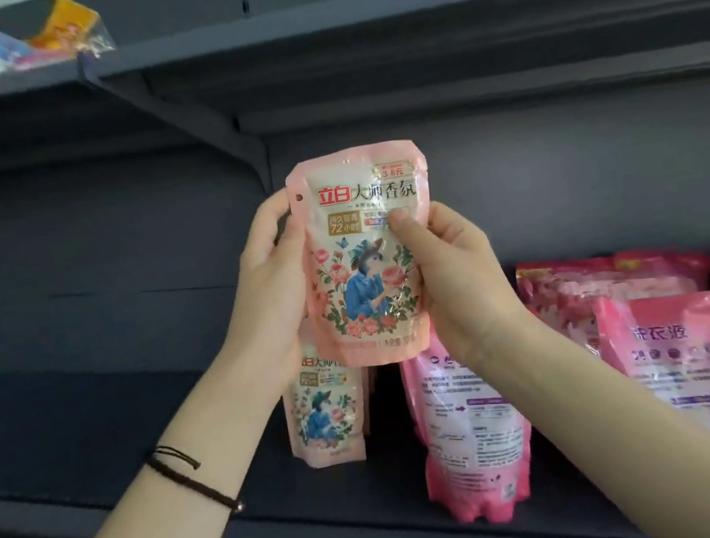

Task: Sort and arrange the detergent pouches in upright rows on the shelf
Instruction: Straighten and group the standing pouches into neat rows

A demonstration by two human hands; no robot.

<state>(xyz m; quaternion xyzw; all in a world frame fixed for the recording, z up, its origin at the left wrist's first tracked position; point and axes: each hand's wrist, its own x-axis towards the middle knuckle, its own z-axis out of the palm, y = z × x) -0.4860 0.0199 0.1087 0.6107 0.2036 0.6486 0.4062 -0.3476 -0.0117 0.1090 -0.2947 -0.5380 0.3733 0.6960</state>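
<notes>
2 hands [264, 291] [452, 282] grip 1 upright pouch [366, 262] between them.

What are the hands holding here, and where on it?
Both hold the pale pink floral pouch upright: the left hand grips its left edge, the right hand its right edge, thumb on the front.

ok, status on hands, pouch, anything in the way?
Hands: left hand and right hand both grip the pale pouch, upright, above the shelf. Below it a matching pouch stands upright. Just right of that, a pink pouch, back out.
</notes>
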